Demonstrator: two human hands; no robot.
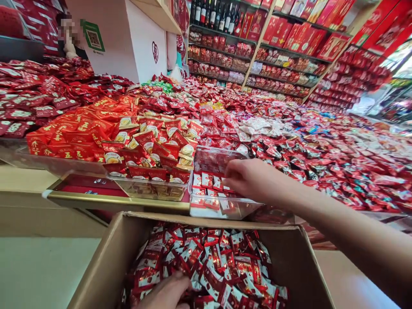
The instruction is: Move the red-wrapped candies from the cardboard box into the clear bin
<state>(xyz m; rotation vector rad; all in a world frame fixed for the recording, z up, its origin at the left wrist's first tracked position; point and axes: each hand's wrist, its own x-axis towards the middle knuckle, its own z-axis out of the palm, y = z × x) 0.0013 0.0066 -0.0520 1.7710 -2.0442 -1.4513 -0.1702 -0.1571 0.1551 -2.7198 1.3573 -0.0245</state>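
Note:
My right hand [240,178] reaches over a clear plastic bin [238,210], its fingers curled down at a few red and white wrapped candies [210,193] lined up inside. Whether something is between those fingers is hidden. Below, an open cardboard box [299,262] holds a heap of similar red and white candies [222,266]. My left hand [169,292] is inside the box at the bottom of the view, touching the candies; its fingers are partly cut off and blurred, so its grip is unclear.
Left of the bin lie durian candies [154,146] and orange-red packets [80,128]. Red candy heaps [322,159] spread to the right. Shelves [225,34] with bottles and packets stand behind, beside a white pillar [112,38]. Part of another person's hand [69,45] shows at the upper left.

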